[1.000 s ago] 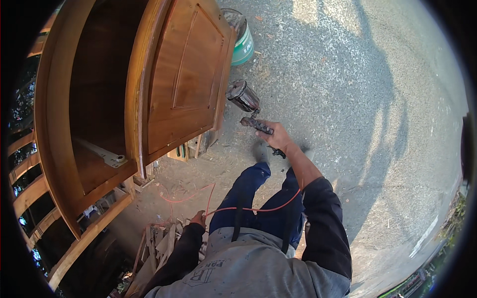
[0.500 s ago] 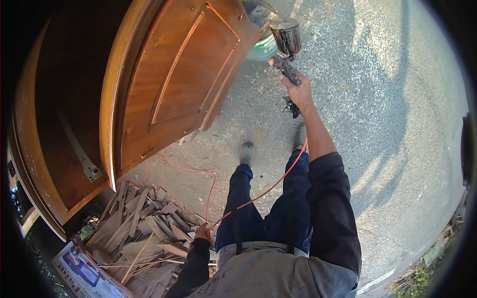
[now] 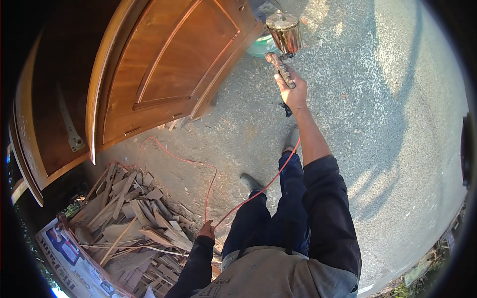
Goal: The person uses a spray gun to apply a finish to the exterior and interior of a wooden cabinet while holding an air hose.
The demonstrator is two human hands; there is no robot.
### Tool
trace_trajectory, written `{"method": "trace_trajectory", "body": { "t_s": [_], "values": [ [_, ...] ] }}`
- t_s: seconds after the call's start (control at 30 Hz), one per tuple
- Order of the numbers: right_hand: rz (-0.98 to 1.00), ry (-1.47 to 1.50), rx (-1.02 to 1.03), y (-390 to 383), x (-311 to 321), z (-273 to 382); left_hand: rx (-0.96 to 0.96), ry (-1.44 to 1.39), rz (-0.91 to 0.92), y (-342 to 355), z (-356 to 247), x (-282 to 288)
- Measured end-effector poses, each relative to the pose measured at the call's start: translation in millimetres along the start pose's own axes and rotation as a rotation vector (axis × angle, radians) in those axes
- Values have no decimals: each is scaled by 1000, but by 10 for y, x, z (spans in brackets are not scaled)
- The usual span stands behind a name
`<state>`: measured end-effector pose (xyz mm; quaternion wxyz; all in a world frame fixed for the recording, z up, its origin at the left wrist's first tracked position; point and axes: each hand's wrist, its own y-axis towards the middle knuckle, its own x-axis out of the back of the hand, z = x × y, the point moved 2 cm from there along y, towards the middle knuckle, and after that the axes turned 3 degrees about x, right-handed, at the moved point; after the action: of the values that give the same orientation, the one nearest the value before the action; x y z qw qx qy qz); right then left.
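Observation:
My right hand [image 3: 294,91] is wrapped round the grip of a paint spray gun [image 3: 286,36], whose stained metal cup stands at the gun's far end, beside the edge of a wooden door panel. Low at my left side, my left hand [image 3: 207,230] is closed on a thin red hose [image 3: 214,186]. One stretch of the hose rises from that hand toward my right arm; another loops over the ground to the left. The glossy brown door panel [image 3: 186,59] leans at the upper left, apart from both hands.
A second brown wooden piece [image 3: 54,114] with a metal bracket stands at far left. Below lies a heap of scrap wood [image 3: 124,208] beside a printed cardboard box [image 3: 74,263]. A green bucket [image 3: 262,47] sits behind the panel's edge. Rough grey pavement [image 3: 357,124] extends right.
One of my feet has stepped, and the view has shifted. The panel and the scrap heap appear further left. Both hands keep their holds on the spray gun and the hose.

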<state>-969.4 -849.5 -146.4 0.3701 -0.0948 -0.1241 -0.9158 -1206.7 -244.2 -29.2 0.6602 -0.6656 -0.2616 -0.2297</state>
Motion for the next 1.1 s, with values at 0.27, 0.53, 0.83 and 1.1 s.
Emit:
{"method": "trace_trajectory", "body": {
  "t_s": [0.27,0.53,0.83,1.1],
  "values": [
    [160,49,11,-957,-425,375,-11,-56,-17,-21,605,-106],
    [262,27,51,-1821,-919,788,32,-137,-79,-317,1356,-519],
    [457,96,18,-2163,-1046,803,67,-141,-50,-481,1265,-681],
    [228,5,-14,-1173,-600,519,72,-191,-1,-237,791,-626]
  ]
}}
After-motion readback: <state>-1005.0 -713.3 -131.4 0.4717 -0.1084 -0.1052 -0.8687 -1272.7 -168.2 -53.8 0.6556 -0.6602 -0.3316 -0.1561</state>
